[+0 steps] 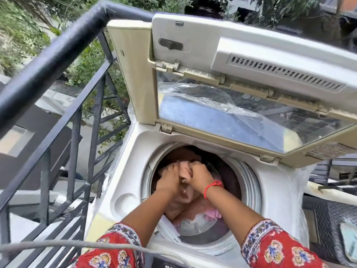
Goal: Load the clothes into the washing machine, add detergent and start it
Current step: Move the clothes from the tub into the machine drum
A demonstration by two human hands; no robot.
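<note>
While the top-loading washing machine (274, 182) stands against a dark metal balcony railing (58, 55), its folding lid (231, 105) is tipped up and back, the glass pane facing down over the tub. Both of the person's arms reach into the round drum (249, 182). The left hand (170, 180) has its fingers curled down onto a pale pink cloth (185, 169), and the right hand (200, 177), a red thread bracelet (212, 187) at its wrist, is fisted round a bunch of the same cloth; the two hands are almost touching. More clothes (204, 211) in pinks and peach lie piled in the drum under the forearms, with a patch of the steel drum wall showing toward the near side. Crinkled clear plastic film (202, 97) clings to the lid's glass, where a faint LG logo (250, 97) can be made out, mirrored; small print low on the glass is too faint to read, and a label at the lid's right corner is too blurred. The person's sleeves (280, 246) are red with a floral print and a patterned band at the cuff. A thin grey cord (77, 244) crosses the bottom of the view. Beyond the railing are green shrubs (25, 26).
</note>
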